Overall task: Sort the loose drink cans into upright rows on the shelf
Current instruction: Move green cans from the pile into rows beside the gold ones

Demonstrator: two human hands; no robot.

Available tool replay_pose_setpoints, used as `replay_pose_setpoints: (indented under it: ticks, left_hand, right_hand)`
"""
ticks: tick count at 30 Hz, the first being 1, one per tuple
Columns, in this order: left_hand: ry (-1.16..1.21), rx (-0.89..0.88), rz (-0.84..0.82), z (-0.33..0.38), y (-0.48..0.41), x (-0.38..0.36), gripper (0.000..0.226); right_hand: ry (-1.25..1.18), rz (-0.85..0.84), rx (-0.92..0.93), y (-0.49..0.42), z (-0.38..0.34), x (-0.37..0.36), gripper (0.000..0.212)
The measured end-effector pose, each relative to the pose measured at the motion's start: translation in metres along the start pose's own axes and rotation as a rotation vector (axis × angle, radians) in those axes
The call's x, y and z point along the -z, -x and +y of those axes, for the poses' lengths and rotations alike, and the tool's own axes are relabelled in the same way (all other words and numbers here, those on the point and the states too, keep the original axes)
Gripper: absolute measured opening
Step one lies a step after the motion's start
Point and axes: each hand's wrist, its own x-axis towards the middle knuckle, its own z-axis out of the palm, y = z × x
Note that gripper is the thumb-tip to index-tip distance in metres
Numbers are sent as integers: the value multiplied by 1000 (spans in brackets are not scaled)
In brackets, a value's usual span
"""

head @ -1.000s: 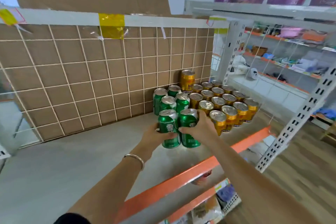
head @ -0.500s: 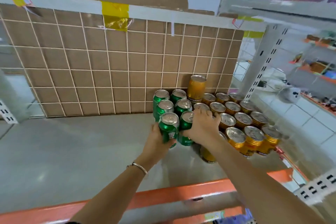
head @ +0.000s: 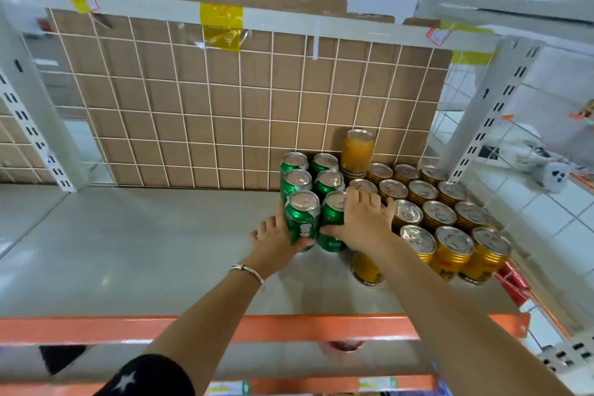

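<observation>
Closing up since a moment ago, the two front green cans [head: 316, 222] are standing upright against their rows on the shelf [head: 144, 251]. The left hand [head: 276, 236] is gripping one, while the right hand [head: 364, 223] is seemingly resting spread fingers [head: 355, 201] over the other.

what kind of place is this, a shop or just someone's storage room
Most likely a small shop, or its stockroom. Slotted metal shelving uprights with an orange shelf edge, green cans and gold cans faced in rows, and label strips on the shelf edge below all point to retail.
</observation>
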Motion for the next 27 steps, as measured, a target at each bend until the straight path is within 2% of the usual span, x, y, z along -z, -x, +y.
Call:
replay_pose_setpoints:
  ticks: [2, 4, 6, 9, 11, 13, 15, 16, 19, 21, 24, 26, 27]
  left_hand:
    - [-76, -10, -1, -8, 11, -10, 95]
    - [-182, -51, 81, -16, 25, -21, 98]
    - [-181, -36, 138, -21, 32, -28, 98]
    - [-107, -13, 47, -22, 34, -22, 68]
    - [-57, -57, -18, -27, 39, -9, 68]
    - [-23, -102, -11, -39, 46, -1, 78]
    - [-10, -81, -25, -58, 59, 10, 83]
    - [-2, -60, -20, -66, 68, 16, 78]
    - [3, -74, 89, -95, 99, 35, 69]
    - [-19, -61, 106, -123, 124, 49, 77]
    - [-7, 31, 142, -174, 173, 76, 69]
    - [15, 97, 189, -210, 210, 91, 64]
    - [30, 127, 204, -230, 228, 97, 70]
  right_hand:
    - [1, 24, -6, 2, -1, -2, 99]
    - [9, 56, -11, 5, -3, -5, 98]
    - [22, 99, 1, 8, -5, -9, 96]
    - [78, 187, 60, 20, -8, -18, 85]
    - [61, 270, 122, 33, -16, -25, 77]
    - [12, 301, 200, 46, -31, -31, 69]
    - [-62, 293, 301, 61, -55, -39, 58]
    - [-82, 288, 352, 69, -67, -44, 53]
    - [-123, 233, 429, 87, -102, -57, 56]
    - [-159, 209, 431, 101, -127, -60, 59]
    - [-107, -24, 377, 127, -171, -68, 56]
    - [-48, -59, 399, 152, -202, -76, 54]
    - [-38, -57, 424, 168, -221, -78, 52]
